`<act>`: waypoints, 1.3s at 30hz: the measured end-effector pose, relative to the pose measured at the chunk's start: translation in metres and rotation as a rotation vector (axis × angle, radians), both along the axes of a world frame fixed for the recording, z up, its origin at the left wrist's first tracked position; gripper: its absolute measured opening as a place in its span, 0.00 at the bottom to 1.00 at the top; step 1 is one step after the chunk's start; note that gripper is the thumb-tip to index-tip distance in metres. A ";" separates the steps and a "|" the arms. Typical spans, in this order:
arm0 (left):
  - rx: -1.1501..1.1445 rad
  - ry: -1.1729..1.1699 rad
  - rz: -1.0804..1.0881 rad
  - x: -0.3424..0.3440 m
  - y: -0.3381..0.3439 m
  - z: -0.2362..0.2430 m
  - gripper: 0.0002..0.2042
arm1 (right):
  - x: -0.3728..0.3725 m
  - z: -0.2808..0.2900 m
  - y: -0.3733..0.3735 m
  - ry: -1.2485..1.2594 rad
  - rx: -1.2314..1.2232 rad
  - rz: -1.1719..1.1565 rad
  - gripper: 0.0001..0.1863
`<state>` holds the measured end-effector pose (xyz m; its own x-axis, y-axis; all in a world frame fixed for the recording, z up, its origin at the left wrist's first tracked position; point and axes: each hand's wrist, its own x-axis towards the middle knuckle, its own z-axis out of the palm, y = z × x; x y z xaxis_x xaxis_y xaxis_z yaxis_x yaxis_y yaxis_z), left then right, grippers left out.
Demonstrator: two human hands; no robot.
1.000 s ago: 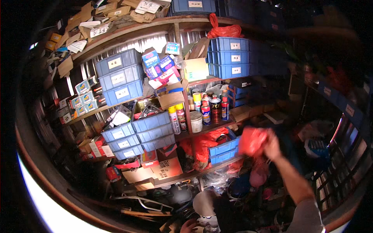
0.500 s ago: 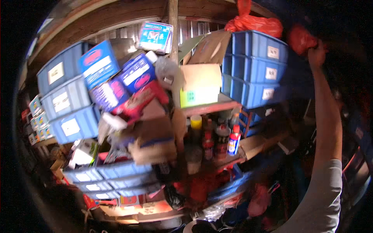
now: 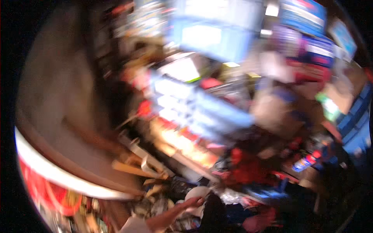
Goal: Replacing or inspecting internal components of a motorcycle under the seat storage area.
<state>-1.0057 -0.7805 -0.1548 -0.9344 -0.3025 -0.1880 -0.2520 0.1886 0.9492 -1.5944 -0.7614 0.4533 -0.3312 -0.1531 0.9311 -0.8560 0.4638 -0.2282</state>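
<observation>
My left forearm comes in low, and my left hand (image 3: 195,202) reaches to the right over the clutter. Motion blur smears its fingers, so I cannot tell whether they are closed. Right beside the hand is a pale round thing (image 3: 199,191), and a dark shape (image 3: 213,213) lies just past the fingertips. Whether the hand touches either one is unclear. My right hand is out of the picture.
Blurred blue bins (image 3: 210,112) are stacked ahead, with shelves of boxes (image 3: 303,17) to the upper right. A spray can (image 3: 306,161) stands on a lower shelf at right. A brown wall-like surface (image 3: 58,97) fills the left, above a white curved edge (image 3: 62,169).
The view has swung left and down, so the shelves have shifted rightward. My raised right arm, with a red plastic bag at its hand, has left the picture. My left arm has come in low.
</observation>
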 end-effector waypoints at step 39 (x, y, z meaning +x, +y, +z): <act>0.514 -0.905 1.965 0.500 0.426 -0.074 0.13 | 0.705 -0.582 0.019 -1.014 2.155 1.140 0.10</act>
